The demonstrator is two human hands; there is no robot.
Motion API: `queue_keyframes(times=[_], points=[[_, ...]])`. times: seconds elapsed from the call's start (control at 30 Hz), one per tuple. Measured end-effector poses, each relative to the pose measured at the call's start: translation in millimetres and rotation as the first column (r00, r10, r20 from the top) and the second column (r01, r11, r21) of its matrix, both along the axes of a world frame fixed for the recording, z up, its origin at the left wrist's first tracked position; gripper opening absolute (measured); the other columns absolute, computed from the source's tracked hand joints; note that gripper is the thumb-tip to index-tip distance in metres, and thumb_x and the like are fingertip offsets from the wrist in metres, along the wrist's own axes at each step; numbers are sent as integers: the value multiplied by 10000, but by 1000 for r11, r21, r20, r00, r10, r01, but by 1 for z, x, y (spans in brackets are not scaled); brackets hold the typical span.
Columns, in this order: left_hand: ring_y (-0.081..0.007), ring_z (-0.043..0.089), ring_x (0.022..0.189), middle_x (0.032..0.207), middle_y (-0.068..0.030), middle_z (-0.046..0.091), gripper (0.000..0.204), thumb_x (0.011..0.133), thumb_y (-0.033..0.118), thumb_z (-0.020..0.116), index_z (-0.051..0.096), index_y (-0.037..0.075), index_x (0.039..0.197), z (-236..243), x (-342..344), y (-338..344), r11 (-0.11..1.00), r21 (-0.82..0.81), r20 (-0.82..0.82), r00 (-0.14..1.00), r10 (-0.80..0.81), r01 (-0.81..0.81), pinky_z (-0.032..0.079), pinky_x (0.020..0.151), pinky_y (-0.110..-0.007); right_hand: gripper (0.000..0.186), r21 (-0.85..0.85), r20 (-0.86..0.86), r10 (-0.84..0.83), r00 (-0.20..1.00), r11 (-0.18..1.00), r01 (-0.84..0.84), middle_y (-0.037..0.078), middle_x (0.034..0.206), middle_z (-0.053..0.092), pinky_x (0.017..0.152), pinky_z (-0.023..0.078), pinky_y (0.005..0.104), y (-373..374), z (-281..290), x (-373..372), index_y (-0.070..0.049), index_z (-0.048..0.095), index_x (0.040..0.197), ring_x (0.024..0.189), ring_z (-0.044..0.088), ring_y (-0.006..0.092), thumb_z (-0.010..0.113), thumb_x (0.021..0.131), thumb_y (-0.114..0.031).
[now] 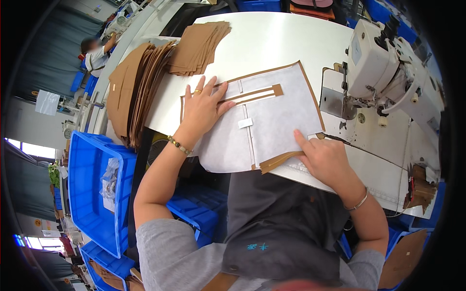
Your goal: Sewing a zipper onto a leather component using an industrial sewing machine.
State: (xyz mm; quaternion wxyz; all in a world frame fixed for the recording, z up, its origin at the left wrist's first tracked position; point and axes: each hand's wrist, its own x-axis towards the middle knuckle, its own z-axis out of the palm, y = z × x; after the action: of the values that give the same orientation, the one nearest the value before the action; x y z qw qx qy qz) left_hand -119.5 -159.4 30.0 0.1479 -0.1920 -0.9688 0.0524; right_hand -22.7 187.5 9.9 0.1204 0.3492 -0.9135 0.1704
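panel: the big white-lined cut panel with tan-brown edging (272, 114) lies flat on our white worktable (272, 39), just left of the cream sewing machine (388, 68)

long axis: its tan slot strip (255, 93) runs left-right, pointing from our left fingertips toward the machine

left hand (201, 111): fingers spread flat, pressing the panel's left end, gripping nothing

right hand (325, 157): closer to the near edge, index out on the white, the rest curled at the tan layers (279, 161) poking out underneath; can't tell if we're actually pinching them

label: small white rectangular tag (245, 123) mid-panel, between both hands

stacks: tan cut pieces (136, 87) piled left and behind

packages: blue plastic bin (90, 189) on our left with a clear bag inside
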Motion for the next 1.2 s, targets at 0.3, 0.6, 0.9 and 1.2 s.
queue_keyframes(times=[0.3,0.6,0.9,1.2], points=[[-360,443,1475,1476,-135,610,554,920,630,644,770,206,1254,10,-6,-22,989,-59,55,989,140,-136,351,1156,-632,521,-27,-10,2,1000,1000,-2,51,704,603,554,490,371,1,-1,2,-67,682,1332,597,624,230,795,861,-261],[-257,631,1256,1221,-8,743,147,918,230,765,800,88,908,-4,-2,-26,987,-29,-175,971,-161,159,513,1017,-430,543,-16,-9,0,1000,1000,0,43,725,607,556,491,361,1,-3,1,-88,676,1343,618,636,224,806,844,-260],[-265,672,1036,1040,-110,744,278,835,293,869,742,47,823,3,-24,-44,915,397,-36,994,100,-77,545,834,-363,504,-26,7,-1,1000,1000,2,46,696,612,531,494,370,0,-1,0,-82,695,1320,589,641,228,791,861,-266],[-139,598,661,742,-53,677,348,820,320,893,745,9,871,84,-16,-87,785,505,146,932,331,-358,478,615,-301,458,-75,-66,46,997,996,-51,23,709,588,531,477,352,0,-1,-2,-86,713,1239,598,623,203,814,826,-257]])
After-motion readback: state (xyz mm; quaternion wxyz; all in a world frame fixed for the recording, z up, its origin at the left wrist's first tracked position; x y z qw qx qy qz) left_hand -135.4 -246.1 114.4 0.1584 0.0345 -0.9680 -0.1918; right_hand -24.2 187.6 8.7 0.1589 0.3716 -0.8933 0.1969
